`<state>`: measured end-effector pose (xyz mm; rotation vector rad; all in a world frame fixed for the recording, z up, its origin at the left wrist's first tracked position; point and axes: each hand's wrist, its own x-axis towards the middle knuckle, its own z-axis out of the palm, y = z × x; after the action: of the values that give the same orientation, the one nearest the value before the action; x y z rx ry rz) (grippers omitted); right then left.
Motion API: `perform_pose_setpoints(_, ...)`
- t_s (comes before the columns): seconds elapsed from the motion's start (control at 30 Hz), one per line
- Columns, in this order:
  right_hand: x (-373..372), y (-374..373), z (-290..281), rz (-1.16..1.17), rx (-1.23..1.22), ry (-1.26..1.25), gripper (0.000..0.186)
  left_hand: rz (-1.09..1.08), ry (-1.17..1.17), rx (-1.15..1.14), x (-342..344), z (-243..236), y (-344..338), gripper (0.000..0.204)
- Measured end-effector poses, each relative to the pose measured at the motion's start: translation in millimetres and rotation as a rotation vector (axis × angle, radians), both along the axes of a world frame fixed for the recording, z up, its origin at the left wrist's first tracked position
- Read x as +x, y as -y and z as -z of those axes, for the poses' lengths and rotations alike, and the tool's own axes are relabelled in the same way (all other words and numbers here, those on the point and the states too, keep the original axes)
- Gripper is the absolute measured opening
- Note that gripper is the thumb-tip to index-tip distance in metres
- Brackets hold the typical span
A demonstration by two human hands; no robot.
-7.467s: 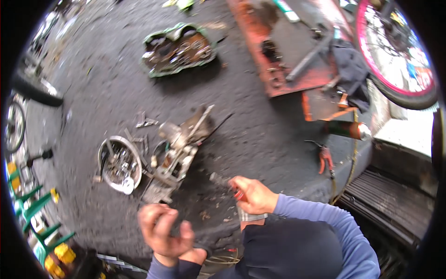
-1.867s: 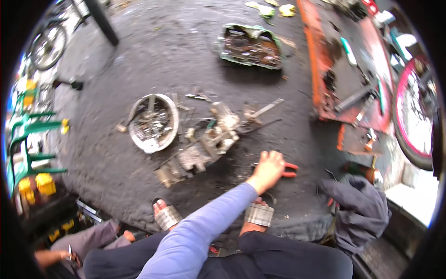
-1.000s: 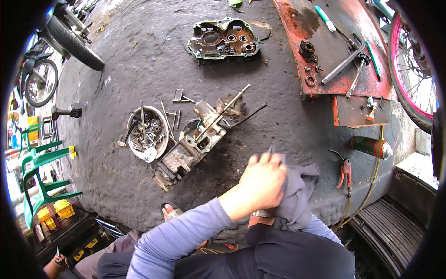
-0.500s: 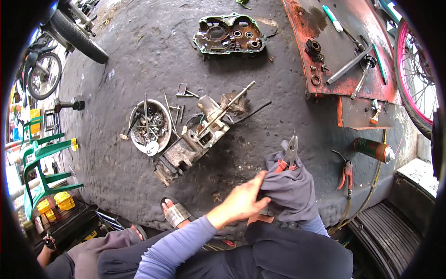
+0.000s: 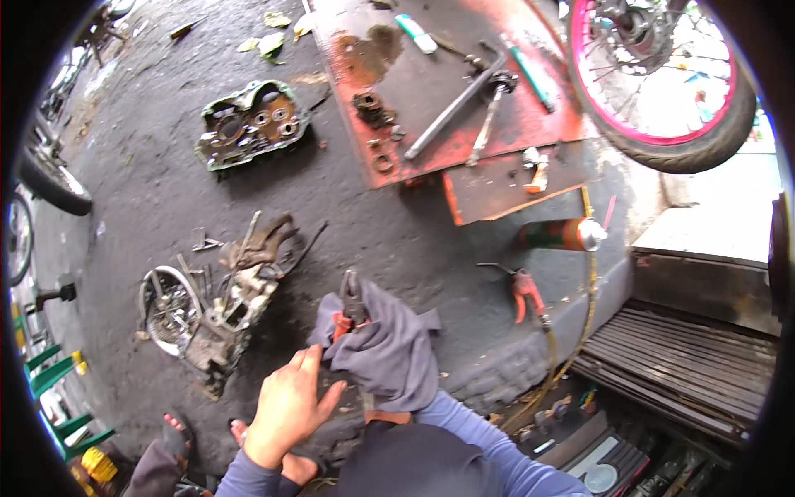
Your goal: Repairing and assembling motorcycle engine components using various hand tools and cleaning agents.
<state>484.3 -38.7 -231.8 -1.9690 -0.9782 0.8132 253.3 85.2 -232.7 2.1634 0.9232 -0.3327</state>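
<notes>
A grey cloth (image 5: 396, 344) is bunched in front of my right knee, with the dark jaws of red-handled pliers (image 5: 353, 300) standing up out of it. My right forearm, in a blue sleeve (image 5: 484, 447), runs to the cloth. The cloth covers my right hand, which appears to grip the pliers through it. My left hand (image 5: 290, 402) is just left of the cloth, palm down. Its fingers reach toward the red handle and its thumb stands apart; nothing is in it. Beyond lies a greasy engine block (image 5: 217, 341), beside a white bowl (image 5: 144, 308) of metal parts.
An engine casing half (image 5: 240, 141) lies on the dark ground. At the far right a red metal sheet (image 5: 464, 124) carries tools and small parts. A spray can (image 5: 551, 234), a red air blow gun (image 5: 523, 291) with a yellow hose and a pink-rimmed wheel (image 5: 662, 145) are to the right.
My view has swung to the right, so the ground and objects appear further left. My left hand stays beside the cloth, its fingers now lying closer to the pliers' handle.
</notes>
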Motion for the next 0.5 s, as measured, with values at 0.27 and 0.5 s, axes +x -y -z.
perform_pose_setpoints(0.27, -62, -52, 34, -0.12, 0.281, 0.003, 0.068, -0.529, 0.51, -0.228, 5, 14, -27, 0.047)
perform_pose_setpoints(0.5, -69, -55, 53, -0.156, 0.317, -0.028, 0.066, -0.796, 0.577, -0.74, 7, 14, -27, 0.027)
